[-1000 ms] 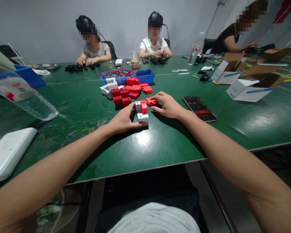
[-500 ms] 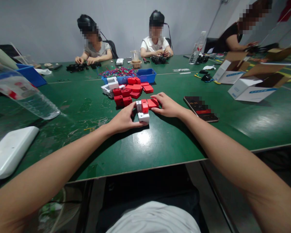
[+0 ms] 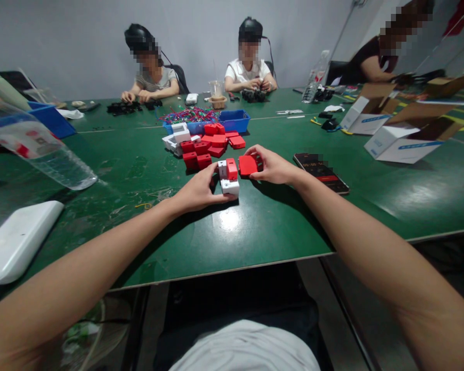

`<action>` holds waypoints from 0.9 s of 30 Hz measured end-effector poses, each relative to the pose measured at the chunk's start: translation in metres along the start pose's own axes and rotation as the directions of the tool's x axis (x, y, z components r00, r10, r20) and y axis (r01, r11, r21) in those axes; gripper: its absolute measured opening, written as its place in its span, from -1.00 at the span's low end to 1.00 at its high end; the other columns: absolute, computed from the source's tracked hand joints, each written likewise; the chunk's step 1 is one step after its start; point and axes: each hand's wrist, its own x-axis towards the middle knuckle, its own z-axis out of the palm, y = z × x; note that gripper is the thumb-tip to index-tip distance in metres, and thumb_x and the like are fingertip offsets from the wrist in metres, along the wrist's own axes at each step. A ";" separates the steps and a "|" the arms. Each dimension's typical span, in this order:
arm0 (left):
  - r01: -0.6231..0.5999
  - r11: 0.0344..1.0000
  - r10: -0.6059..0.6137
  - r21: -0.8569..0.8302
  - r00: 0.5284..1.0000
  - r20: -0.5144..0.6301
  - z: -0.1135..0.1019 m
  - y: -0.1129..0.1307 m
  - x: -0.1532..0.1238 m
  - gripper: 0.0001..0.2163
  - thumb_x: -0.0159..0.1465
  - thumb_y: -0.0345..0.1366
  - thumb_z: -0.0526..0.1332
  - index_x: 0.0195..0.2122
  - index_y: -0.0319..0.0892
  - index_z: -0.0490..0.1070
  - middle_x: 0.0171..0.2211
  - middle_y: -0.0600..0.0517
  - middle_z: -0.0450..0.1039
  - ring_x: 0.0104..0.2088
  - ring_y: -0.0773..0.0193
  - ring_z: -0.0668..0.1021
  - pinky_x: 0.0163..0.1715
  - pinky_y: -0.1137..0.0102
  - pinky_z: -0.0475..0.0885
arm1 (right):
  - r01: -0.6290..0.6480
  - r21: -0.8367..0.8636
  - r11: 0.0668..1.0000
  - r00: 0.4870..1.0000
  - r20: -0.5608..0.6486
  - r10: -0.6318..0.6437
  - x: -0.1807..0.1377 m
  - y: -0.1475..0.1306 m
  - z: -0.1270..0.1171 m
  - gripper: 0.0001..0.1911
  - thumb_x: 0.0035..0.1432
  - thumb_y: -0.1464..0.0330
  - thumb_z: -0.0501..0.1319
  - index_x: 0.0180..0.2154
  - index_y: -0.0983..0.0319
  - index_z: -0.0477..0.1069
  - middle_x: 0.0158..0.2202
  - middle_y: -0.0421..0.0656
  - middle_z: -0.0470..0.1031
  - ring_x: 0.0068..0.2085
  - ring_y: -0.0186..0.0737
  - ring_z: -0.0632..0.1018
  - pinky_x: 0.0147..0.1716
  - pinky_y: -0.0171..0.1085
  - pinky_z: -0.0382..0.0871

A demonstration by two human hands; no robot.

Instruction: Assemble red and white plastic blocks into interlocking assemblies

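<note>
My left hand (image 3: 198, 191) is closed around a small red and white block assembly (image 3: 229, 178) resting on the green table (image 3: 255, 226). My right hand (image 3: 272, 166) grips a flat red piece (image 3: 248, 165) tilted up on edge, just right of the assembly and nearly touching it. Behind them lies a pile of red blocks (image 3: 211, 145) with some white blocks (image 3: 177, 136) at its left.
A phone (image 3: 320, 172) lies right of my right hand. A blue tray (image 3: 234, 121) with coloured wires sits behind the pile. A plastic bottle (image 3: 38, 152) and a white case (image 3: 15, 242) are at left, cardboard boxes (image 3: 394, 136) at right. Three people work at the far side.
My right hand has lifted the red piece from lying flat to standing on edge beside the assembly. My left hand has held still.
</note>
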 end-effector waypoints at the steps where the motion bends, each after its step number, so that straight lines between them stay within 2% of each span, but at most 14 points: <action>1: -0.002 1.000 0.002 -0.001 1.000 -0.002 0.000 0.000 0.000 -0.27 0.04 0.06 0.42 0.16 -0.18 0.27 0.04 -0.14 0.48 -0.05 0.02 0.56 -0.03 0.15 0.48 | -0.014 0.076 0.997 1.000 0.009 0.013 0.000 0.001 0.001 -0.44 -0.16 0.51 0.35 -0.08 0.17 0.24 -0.21 -0.18 0.49 -0.23 -0.17 0.54 -0.23 -0.17 0.48; 5: 0.003 1.000 -0.003 0.001 1.000 0.000 -0.001 0.000 0.000 -0.26 0.04 0.06 0.42 0.16 -0.20 0.27 0.03 -0.16 0.48 -0.06 0.01 0.56 -0.05 0.13 0.48 | -0.100 0.383 0.918 0.995 0.034 0.094 0.001 -0.001 0.003 -0.40 -0.24 0.58 0.35 -0.10 0.15 0.26 -0.23 -0.23 0.50 -0.24 -0.22 0.55 -0.26 -0.20 0.51; 9: 0.003 1.000 -0.003 0.007 1.000 0.003 -0.001 -0.001 0.000 -0.26 0.05 0.05 0.42 0.17 -0.21 0.26 0.03 -0.17 0.48 -0.08 0.02 0.56 -0.07 0.14 0.48 | -0.208 0.665 0.717 0.975 0.080 0.209 0.000 -0.010 0.004 -0.31 -0.28 0.65 0.36 -0.06 0.15 0.29 -0.23 -0.26 0.51 -0.33 -0.33 0.54 -0.34 -0.30 0.51; 11: 0.003 1.000 -0.003 0.008 1.000 0.001 -0.001 0.000 -0.001 -0.27 0.05 0.05 0.42 0.17 -0.20 0.26 0.03 -0.16 0.48 -0.07 0.02 0.56 -0.07 0.15 0.48 | -0.248 0.752 0.611 0.964 0.127 0.235 -0.001 -0.016 0.005 -0.31 -0.24 0.64 0.38 -0.03 0.14 0.30 -0.22 -0.25 0.52 -0.37 -0.36 0.54 -0.39 -0.31 0.53; 14: -0.001 1.000 0.001 0.000 1.000 0.004 -0.001 0.000 -0.001 -0.26 0.05 0.05 0.42 0.17 -0.19 0.25 0.05 -0.16 0.48 -0.04 0.02 0.56 -0.03 0.15 0.47 | -0.247 0.819 0.518 0.953 0.107 0.285 -0.001 -0.023 0.007 -0.56 -0.03 0.49 0.42 -0.11 0.17 0.37 -0.27 -0.23 0.53 -0.40 -0.37 0.55 -0.50 -0.38 0.49; 16: -0.003 1.000 0.003 -0.005 1.000 0.006 -0.001 0.001 -0.001 -0.26 0.06 0.04 0.42 0.17 -0.20 0.25 0.05 -0.15 0.48 -0.03 0.01 0.56 -0.02 0.14 0.47 | -0.238 0.833 0.499 0.943 0.077 0.322 0.001 -0.025 0.008 -0.78 0.13 0.34 0.38 -0.20 0.20 0.41 -0.36 -0.23 0.52 -0.46 -0.38 0.51 -0.58 -0.41 0.43; 19: -0.001 1.000 0.001 0.001 1.000 0.005 -0.001 0.001 -0.001 -0.27 0.05 0.03 0.42 0.17 -0.21 0.26 0.04 -0.16 0.48 -0.04 0.01 0.56 -0.03 0.15 0.47 | -0.267 0.832 0.486 0.922 0.074 0.380 0.002 -0.027 0.011 -0.79 0.24 0.22 0.30 -0.27 0.24 0.44 -0.44 -0.22 0.51 -0.54 -0.39 0.46 -0.64 -0.42 0.37; 24: 0.010 1.000 -0.010 0.020 1.000 0.008 -0.001 0.001 0.000 -0.27 0.05 0.04 0.42 0.16 -0.22 0.26 0.03 -0.15 0.48 -0.05 0.01 0.56 -0.04 0.16 0.47 | -0.371 0.791 0.486 0.861 0.098 0.499 0.003 -0.032 0.013 -0.75 0.38 0.29 0.13 -0.34 0.28 0.39 -0.56 -0.24 0.45 -0.63 -0.42 0.42 -0.70 -0.43 0.30; 27: 0.013 1.000 -0.013 0.012 1.000 0.012 -0.002 0.001 0.000 -0.27 0.06 0.02 0.42 0.17 -0.22 0.25 0.05 -0.16 0.47 -0.03 0.01 0.56 -0.02 0.16 0.47 | -0.392 0.778 0.490 0.850 0.102 0.517 0.003 -0.035 0.013 -0.73 0.41 0.35 0.07 -0.37 0.28 0.36 -0.58 -0.25 0.45 -0.65 -0.41 0.42 -0.71 -0.43 0.28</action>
